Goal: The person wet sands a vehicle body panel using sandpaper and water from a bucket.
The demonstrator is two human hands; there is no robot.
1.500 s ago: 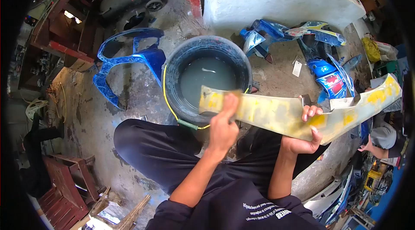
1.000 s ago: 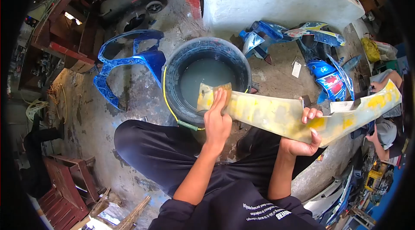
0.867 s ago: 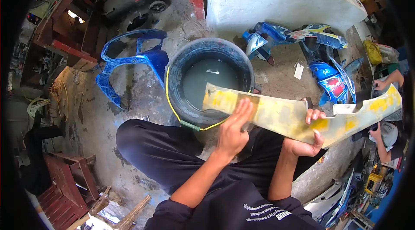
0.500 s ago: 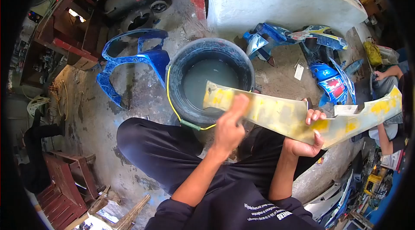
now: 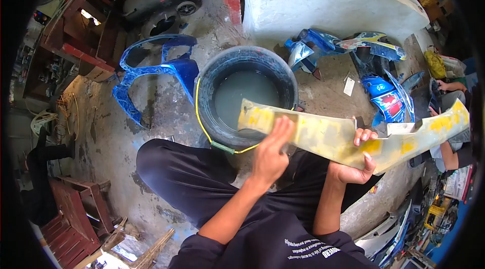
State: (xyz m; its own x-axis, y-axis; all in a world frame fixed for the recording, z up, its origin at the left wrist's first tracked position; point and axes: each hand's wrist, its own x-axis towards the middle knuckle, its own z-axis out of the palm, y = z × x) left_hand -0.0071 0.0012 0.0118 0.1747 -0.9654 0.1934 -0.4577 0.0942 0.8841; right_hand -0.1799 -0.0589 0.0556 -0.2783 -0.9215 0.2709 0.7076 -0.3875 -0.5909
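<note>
My right hand (image 5: 353,160) grips a long, curved body panel (image 5: 328,140), its thumb and fingers wrapped around the middle. The panel is pale grey with yellow patches and tilts down to the right. My left hand (image 5: 273,155) presses its fingers together on the panel's left part, over a small brownish piece of sandpaper (image 5: 293,126), slightly blurred and mostly covered. The panel's left end overhangs the near rim of a dark bucket (image 5: 207,117) of cloudy water (image 5: 245,92).
A blue plastic frame (image 5: 184,69) lies left of the bucket; blue motorcycle fairings (image 5: 384,92) lie to the right. A white slab (image 5: 328,1) stands behind. At far right another person's hand (image 5: 451,86) shows. A red wooden stool (image 5: 76,213) is at lower left.
My left hand has shifted slightly down along the panel, its fingers now straighter. The panel has moved only slightly; my right hand keeps its grip.
</note>
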